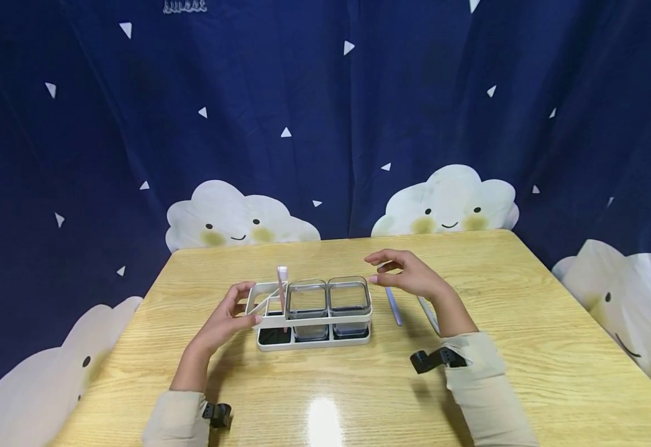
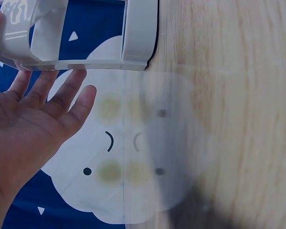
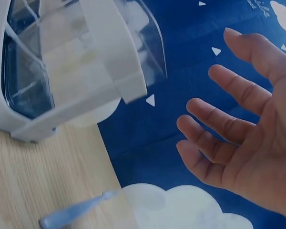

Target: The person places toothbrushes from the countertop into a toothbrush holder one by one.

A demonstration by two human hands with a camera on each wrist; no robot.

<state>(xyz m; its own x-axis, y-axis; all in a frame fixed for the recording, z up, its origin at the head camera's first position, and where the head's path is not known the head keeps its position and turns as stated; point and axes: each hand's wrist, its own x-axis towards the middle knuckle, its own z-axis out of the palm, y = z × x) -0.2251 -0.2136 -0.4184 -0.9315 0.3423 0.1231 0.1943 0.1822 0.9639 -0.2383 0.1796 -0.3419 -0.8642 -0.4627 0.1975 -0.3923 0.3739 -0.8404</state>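
Observation:
A white rack (image 1: 314, 346) stands on the table, with two clear square cups (image 1: 309, 300) side by side in it. Upright in its left part is a pink brush-like stick (image 1: 282, 292). My left hand (image 1: 227, 320) grips the rack's left end, thumb at the front and fingers behind; in the left wrist view the fingertips of the left hand (image 2: 33, 121) meet the rack's edge (image 2: 138, 38). Just off the right end, my right hand (image 1: 409, 273) hangs with fingers spread and bent; the right wrist view shows that hand (image 3: 252, 124) apart from the rack (image 3: 114, 43), holding nothing.
A blue toothbrush-like stick (image 1: 394, 307) lies on the wooden table (image 1: 314, 385) right of the rack. Further right is a pale thin stick (image 1: 428, 315), partly behind my right forearm. Behind the table hangs a dark blue curtain (image 1: 281, 74) with clouds and triangles.

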